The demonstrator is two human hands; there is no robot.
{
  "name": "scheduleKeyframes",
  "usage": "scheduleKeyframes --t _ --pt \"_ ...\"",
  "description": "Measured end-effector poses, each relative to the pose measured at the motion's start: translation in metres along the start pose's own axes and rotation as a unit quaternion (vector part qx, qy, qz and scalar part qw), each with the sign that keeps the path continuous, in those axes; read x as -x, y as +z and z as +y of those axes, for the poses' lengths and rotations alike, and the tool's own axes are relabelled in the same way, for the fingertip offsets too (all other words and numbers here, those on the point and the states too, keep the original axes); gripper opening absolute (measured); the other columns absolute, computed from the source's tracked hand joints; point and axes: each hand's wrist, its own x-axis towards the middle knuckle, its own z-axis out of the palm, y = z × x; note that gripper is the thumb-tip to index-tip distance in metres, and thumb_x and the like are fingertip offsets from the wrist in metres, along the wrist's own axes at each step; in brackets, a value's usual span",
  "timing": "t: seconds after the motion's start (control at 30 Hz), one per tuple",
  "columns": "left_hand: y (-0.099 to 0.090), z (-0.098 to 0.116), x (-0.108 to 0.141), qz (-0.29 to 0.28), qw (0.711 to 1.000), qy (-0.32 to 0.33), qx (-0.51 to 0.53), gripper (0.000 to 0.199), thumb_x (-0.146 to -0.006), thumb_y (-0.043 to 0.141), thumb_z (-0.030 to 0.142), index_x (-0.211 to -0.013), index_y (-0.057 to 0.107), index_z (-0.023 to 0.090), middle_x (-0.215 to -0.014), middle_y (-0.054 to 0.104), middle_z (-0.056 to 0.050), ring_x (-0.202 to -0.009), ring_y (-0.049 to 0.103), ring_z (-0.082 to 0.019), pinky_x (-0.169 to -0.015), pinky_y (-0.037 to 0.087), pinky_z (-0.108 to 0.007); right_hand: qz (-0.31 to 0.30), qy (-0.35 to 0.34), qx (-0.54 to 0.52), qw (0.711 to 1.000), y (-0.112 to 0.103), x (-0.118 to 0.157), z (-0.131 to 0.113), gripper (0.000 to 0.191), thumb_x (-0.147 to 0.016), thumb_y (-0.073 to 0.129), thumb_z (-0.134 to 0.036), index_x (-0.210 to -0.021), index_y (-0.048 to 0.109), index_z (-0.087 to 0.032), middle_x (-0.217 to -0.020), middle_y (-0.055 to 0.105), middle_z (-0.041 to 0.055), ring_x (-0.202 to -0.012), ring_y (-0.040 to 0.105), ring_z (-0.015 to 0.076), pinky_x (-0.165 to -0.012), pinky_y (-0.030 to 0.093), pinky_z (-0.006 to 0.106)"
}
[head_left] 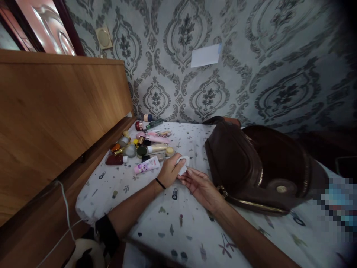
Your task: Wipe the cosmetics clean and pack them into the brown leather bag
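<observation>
Your left hand (169, 171) grasps a small white wad (183, 165) near the middle of the frame, thumb and fingers closed on it. Your right hand (202, 188) comes in from the lower right, its fingertips at the wad's lower right edge; whether they pinch it or only touch it, you cannot tell from this view. What the wad is made of is not clear either. You wear a black band (160, 183) on your left wrist.

Both hands are above a white bed sheet (167, 230) with small printed figures. Just left of your left hand lies a pink and white tube (146, 165), tilted up toward the right. Beyond it, left of centre, sit a round jar with a dark lid (142, 151), a pale tube (157, 148), a small yellowish pot (169, 151) and a dark red bottle (115, 159) with a white cap, lying on its side.

A brown leather bag (231, 156) fills the right of the frame, near your right hand. A wooden cabinet (61, 108) stands at the left, and patterned wallpaper (184, 85) spans the top.
</observation>
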Motion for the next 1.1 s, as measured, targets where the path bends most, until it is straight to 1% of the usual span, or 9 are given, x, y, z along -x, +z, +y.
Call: scheduleKeyframes --t 0.17,0.3,0.4,0.5,0.6,0.7,0.77,0.87,1.1 --pt "-0.009 0.006 -0.006 0.044 0.999 -0.008 -0.026 0.043 -0.097 0.035 0.054 -0.069 0.037 0.022 -0.061 0.039 0.004 -0.061 0.042 -0.013 -0.060 0.033 -0.026 0.005 0.011 0.031 0.999 0.003 0.002 -0.003 0.033 -0.058 0.093 -0.035 -0.077 0.077 -0.014 -0.072 0.074 0.0041 -0.064 0.066 0.0100 -0.061 0.052 0.019" --pt "-0.034 0.011 -0.023 0.087 0.993 -0.009 -0.078 0.046 -0.097 0.031 0.056 -0.067 0.038 0.022 -0.062 0.042 0.003 -0.064 0.044 -0.014 -0.063 0.035 -0.026 0.008 0.011 0.046 0.999 0.007 0.003 -0.003 0.035 -0.052 0.095 -0.037 -0.066 0.072 -0.014 -0.063 0.067 0.0005 -0.054 0.056 0.0061 -0.050 0.044 0.017" --pt "-0.070 0.008 -0.049 0.116 0.983 -0.028 -0.143 0.047 -0.096 0.033 0.057 -0.066 0.040 0.021 -0.062 0.044 0.002 -0.064 0.045 -0.014 -0.062 0.034 -0.025 0.004 0.013 0.056 0.998 0.007 0.003 -0.003 0.039 -0.052 0.094 -0.041 -0.060 0.067 -0.014 -0.055 0.060 -0.0019 -0.048 0.049 0.0048 -0.045 0.037 0.017" --pt "-0.118 -0.005 -0.083 0.145 0.959 -0.078 -0.228 0.050 -0.098 0.033 0.052 -0.062 0.045 0.020 -0.060 0.046 0.001 -0.064 0.047 -0.015 -0.061 0.032 -0.026 0.000 0.016 0.056 0.998 0.006 0.003 -0.003 0.044 -0.055 0.092 -0.047 -0.057 0.063 -0.014 -0.048 0.052 -0.0040 -0.045 0.043 0.0048 -0.042 0.030 0.018" --pt "-0.162 -0.026 -0.114 0.161 0.923 -0.145 -0.317 0.051 -0.098 0.036 0.047 -0.061 0.055 0.018 -0.066 0.057 -0.003 -0.074 0.057 -0.020 -0.064 0.034 -0.028 -0.005 0.008 0.049 0.999 0.004 0.003 -0.004 0.045 -0.060 0.088 -0.050 -0.058 0.062 -0.014 -0.048 0.050 -0.0038 -0.046 0.041 0.0053 -0.043 0.030 0.020" --pt "-0.188 -0.052 -0.136 0.141 0.886 -0.207 -0.391 0.037 -0.096 0.047 0.040 -0.073 0.065 0.017 -0.082 0.068 -0.007 -0.091 0.065 -0.025 -0.074 0.042 -0.030 0.001 0.007 0.032 0.999 0.003 0.001 -0.004 0.043 -0.061 0.089 -0.050 -0.059 0.064 -0.014 -0.051 0.052 -0.0030 -0.047 0.043 0.0054 -0.045 0.031 0.020" --pt "-0.195 -0.071 -0.147 0.111 0.865 -0.237 -0.429 0.027 -0.095 0.055 0.039 -0.095 0.068 0.016 -0.100 0.069 -0.007 -0.098 0.065 -0.023 -0.084 0.049 -0.036 0.007 0.014 0.023 1.000 0.003 0.001 -0.005 0.043 -0.059 0.089 -0.049 -0.060 0.065 -0.014 -0.052 0.054 -0.0028 -0.048 0.044 0.0055 -0.047 0.032 0.020" --pt "-0.197 -0.096 -0.162 0.052 0.845 -0.247 -0.472 0.033 -0.094 0.060 0.039 -0.119 0.061 0.017 -0.121 0.062 -0.009 -0.107 0.062 -0.022 -0.092 0.053 -0.044 0.012 0.022 0.018 1.000 0.004 0.001 -0.008 0.043 -0.058 0.090 -0.048 -0.061 0.065 -0.014 -0.055 0.055 -0.0019 -0.051 0.046 0.0061 -0.049 0.034 0.020" --pt "-0.193 -0.133 -0.195 -0.052 0.808 -0.223 -0.543 0.040 -0.093 0.063 0.037 -0.127 0.057 0.018 -0.132 0.056 -0.011 -0.116 0.058 -0.027 -0.097 0.051 -0.049 0.021 0.040 0.024 0.999 0.002 0.000 -0.007 0.043 -0.059 0.090 -0.051 -0.062 0.066 -0.015 -0.053 0.054 -0.0013 -0.050 0.045 0.0066 -0.050 0.034 0.020"
